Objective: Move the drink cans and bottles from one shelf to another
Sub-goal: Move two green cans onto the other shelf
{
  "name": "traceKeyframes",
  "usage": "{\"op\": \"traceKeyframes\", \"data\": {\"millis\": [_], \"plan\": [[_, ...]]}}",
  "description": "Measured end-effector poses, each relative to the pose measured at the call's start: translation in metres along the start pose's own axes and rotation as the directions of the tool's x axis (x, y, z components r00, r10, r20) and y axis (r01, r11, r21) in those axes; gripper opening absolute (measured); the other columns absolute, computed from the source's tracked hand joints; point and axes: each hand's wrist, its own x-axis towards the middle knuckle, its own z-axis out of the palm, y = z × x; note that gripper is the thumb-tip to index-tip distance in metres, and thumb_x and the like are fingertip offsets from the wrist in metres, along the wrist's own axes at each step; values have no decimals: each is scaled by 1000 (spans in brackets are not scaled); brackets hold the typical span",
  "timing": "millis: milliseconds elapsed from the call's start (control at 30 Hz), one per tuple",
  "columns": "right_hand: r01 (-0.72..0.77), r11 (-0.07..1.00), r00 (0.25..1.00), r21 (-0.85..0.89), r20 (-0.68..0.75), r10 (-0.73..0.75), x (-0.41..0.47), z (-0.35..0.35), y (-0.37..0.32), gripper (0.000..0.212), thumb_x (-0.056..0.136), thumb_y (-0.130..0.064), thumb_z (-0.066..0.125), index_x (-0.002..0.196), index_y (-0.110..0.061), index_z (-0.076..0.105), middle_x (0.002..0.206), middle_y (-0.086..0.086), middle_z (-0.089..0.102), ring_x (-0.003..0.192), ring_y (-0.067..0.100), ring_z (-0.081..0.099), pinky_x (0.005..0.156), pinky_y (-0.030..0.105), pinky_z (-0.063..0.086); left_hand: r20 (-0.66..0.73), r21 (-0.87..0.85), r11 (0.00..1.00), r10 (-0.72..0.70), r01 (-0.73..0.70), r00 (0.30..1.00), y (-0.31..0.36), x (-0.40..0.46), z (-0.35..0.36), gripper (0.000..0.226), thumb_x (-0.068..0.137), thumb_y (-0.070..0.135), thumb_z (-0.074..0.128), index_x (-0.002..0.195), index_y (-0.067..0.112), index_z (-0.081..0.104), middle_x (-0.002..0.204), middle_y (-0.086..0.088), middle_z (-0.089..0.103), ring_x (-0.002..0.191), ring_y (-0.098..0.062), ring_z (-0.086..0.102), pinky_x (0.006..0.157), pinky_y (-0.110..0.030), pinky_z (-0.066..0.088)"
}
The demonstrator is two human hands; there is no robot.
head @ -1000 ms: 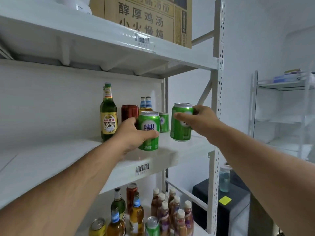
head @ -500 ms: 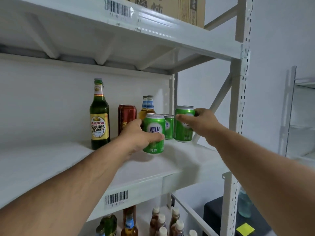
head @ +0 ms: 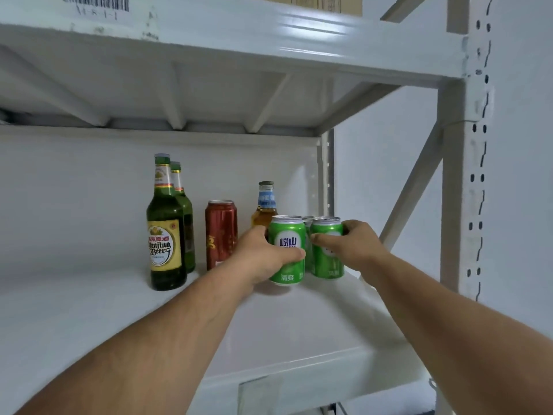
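My left hand (head: pixel 260 256) grips a green can with white lettering (head: pixel 286 250), which stands on the white shelf (head: pixel 299 324). My right hand (head: pixel 356 245) grips a second green can (head: pixel 326 256) just to its right, also down on the shelf. A third green can (head: pixel 308 220) peeks out behind and between them. Further left stand a red can (head: pixel 220 233), an amber bottle with a blue neck label (head: pixel 265 205) and two tall green beer bottles (head: pixel 166 235).
The shelf above (head: pixel 239 34) hangs low over the drinks, with ribs under it. A white perforated upright post (head: pixel 460 175) and a diagonal brace (head: pixel 413 181) stand right of my right arm. A white wall lies behind.
Both hands have pushed their green cans further back onto the shelf and set them down beside the third can. My view has risen, so the lower shelf is out of sight.
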Motion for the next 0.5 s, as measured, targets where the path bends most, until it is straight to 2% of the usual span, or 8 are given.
{"op": "traceKeyframes", "data": {"millis": [67, 167, 333, 433, 500], "plan": [[-1, 1000, 1000, -3, 18, 1, 6, 1, 9, 38, 67, -34, 90, 95, -16, 72, 88, 2, 76, 85, 20, 73, 82, 39, 60, -17, -3, 1000, -3, 3, 1000, 1, 6, 6, 48, 70, 19, 94, 110, 19, 69, 103, -1, 76, 95, -20, 74, 89, -40, 61], [3, 1000, 999, 7, 44, -4, 9, 1, 18, 36, 70, -33, 88, 99, -17, 72, 90, 1, 75, 87, 19, 72, 82, 37, 59, -35, -22, 1000, -11, 10, 999, 2, 13, 13, 48, 70, 17, 94, 110, 17, 67, 104, -2, 76, 94, -20, 74, 89, -41, 61], [11, 998, 997, 65, 77, -16, 8, 0, 26, 40, 72, -37, 88, 104, -20, 72, 93, -3, 76, 88, 17, 72, 84, 36, 59, -64, -61, 998, -7, 4, 998, -3, 19, 20, 47, 72, 14, 93, 111, 15, 68, 102, -2, 77, 91, -18, 76, 77, -33, 61], [5, 995, 993, 95, 114, -16, 3, -2, 29, 36, 76, -39, 85, 103, -20, 71, 94, -2, 76, 85, 14, 73, 74, 29, 58, -67, -69, 998, -4, 0, 998, -11, 17, 18, 44, 73, 14, 93, 109, 16, 69, 100, -1, 78, 91, -17, 76, 75, -31, 59], [-5, 997, 990, 79, 139, -6, 1, -4, 29, 26, 81, -30, 80, 101, -18, 70, 95, 2, 75, 82, 13, 71, 65, 25, 54, -60, -62, 998, -6, 3, 998, -16, 17, 17, 45, 71, 14, 94, 110, 16, 70, 100, 0, 79, 91, -16, 77, 80, -33, 61]]}}
